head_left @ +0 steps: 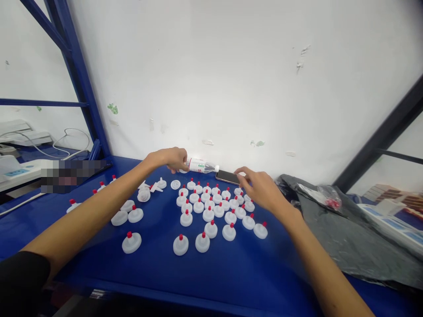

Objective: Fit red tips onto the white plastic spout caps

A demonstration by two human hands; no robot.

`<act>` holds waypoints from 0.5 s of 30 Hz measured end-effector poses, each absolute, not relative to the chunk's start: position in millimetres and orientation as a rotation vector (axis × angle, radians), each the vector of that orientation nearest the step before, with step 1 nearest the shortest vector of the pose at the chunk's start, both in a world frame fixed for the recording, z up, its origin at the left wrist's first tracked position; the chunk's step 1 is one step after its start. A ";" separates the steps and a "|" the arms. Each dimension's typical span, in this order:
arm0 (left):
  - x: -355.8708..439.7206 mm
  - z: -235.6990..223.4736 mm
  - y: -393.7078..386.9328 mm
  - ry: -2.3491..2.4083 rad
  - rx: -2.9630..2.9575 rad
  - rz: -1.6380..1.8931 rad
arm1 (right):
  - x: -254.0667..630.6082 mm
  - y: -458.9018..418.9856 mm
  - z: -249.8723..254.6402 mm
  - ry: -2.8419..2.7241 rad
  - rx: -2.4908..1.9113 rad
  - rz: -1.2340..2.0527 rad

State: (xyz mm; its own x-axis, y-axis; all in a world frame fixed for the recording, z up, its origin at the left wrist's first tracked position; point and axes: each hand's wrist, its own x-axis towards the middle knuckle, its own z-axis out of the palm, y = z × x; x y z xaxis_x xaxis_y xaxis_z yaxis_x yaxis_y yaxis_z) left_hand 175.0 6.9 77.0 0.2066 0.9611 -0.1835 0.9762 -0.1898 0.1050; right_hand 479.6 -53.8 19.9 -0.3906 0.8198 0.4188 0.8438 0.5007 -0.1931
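Note:
At the back of the blue table, a clear plastic bottle (pixel 198 165) with a white and red label lies on its side, its white cap pointing right. My left hand (pixel 177 159) is closed around its base end, with the fingertips partly hidden. My right hand (pixel 256 184) has its thumb and bent fingers at the right end of a dark smartphone (pixel 227 177), which lies flat near the wall. Between my arms stand many round white plastic caps with red tips (pixel 208 214), several of them right beside my right hand.
More red-tipped caps (pixel 131 242) and loose white pieces (pixel 143 194) lie to the left. A grey plastic sheet (pixel 343 237) covers the right side, with a small clear bag (pixel 330 198) on it. A white wall (pixel 231 88) and blue frame post (pixel 86 79) bound the back.

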 end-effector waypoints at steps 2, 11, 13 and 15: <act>177.5 81.7 4.9 1.678 2.267 0.018 | 471.2 -58.9 21.2 -2.268 -1.312 -0.079; 219.3 84.7 -31.9 1.044 2.127 0.370 | 435.1 -74.5 6.5 -2.162 -1.013 -0.268; 227.2 82.8 -36.8 1.011 2.114 0.376 | 433.8 -74.9 5.0 -2.120 -0.997 -0.308; 230.0 83.5 -38.4 1.004 2.107 0.379 | 434.6 -74.9 5.9 -2.077 -0.984 -0.357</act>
